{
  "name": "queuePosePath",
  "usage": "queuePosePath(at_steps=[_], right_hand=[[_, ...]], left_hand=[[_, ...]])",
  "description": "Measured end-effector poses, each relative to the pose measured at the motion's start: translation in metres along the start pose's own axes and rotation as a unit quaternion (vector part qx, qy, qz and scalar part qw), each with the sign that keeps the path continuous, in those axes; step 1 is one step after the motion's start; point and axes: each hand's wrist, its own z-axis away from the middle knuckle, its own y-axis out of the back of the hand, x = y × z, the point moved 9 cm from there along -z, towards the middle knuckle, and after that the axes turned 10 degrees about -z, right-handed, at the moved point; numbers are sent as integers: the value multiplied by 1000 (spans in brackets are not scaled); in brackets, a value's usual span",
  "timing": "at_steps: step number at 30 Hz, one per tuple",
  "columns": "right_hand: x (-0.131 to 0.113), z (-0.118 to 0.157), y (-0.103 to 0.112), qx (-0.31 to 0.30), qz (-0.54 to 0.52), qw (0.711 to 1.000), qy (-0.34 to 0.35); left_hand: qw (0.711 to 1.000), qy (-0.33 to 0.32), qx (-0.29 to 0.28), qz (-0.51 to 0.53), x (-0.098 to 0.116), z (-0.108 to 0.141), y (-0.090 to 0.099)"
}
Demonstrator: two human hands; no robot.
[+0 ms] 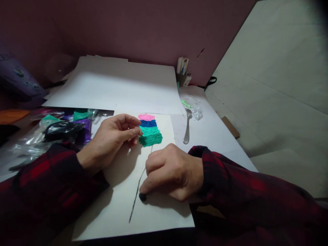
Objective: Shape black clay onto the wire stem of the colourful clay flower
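Note:
A white sheet of paper (pixel 115 208) bears a textured shape of modelling clay in bands: pink (pixel 146 117), dark blue (pixel 148 124) and green (pixel 151 135). A thin black line (pixel 135 194) runs down from the green band. My left hand (pixel 115 136) hovers at the shape's left edge, its fingers loosely curled and thumb and forefinger slightly apart, with nothing visible between them. Low over the paper, my right hand (pixel 171 172) is closed, its fingertips on a small lump of black clay (pixel 142 197) just right of the line. Its other fingers are partly hidden.
Plastic bags of coloured clay (pixel 64 128) lie at the left. A spoon (pixel 188 126) and a crumpled clear bag (pixel 196 108) sit on the right. Large white sheets (pixel 115 83) lie behind, with a pen holder (pixel 183 73) near the wall.

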Motion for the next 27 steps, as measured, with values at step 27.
queuePosePath(at_steps=[27], right_hand=[[6,-1,-2,-4,32,999,-27]], left_hand=[[1000,-1,0,-12,2,1,-2]])
